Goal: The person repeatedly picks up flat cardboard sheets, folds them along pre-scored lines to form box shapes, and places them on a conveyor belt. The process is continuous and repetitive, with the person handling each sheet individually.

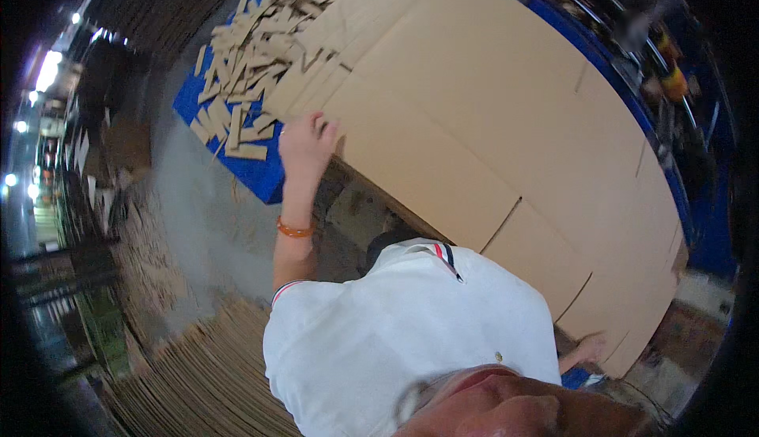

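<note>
A large tan cardboard sheet (474,97), scored and slotted, lies across a blue-edged work surface in front of me. At its left end my left hand (307,146), with an orange bracelet on the wrist, is closed at the near edge, fingers curled over the board. My right hand (585,350) is at the near right corner, small and blurred, its fingers against the board's edge. Part of that hand is hidden by the sheet and my body. Many narrow cardboard offcuts (245,73) are heaped beside the sheet's left end.
The offcuts rest on a blue surface (265,176) with a corner toward me. Machinery with metal rods and orange parts (672,81) stands along the far right. Stacked cardboard (205,366) is at the lower left, and scraps litter the grey floor (190,231).
</note>
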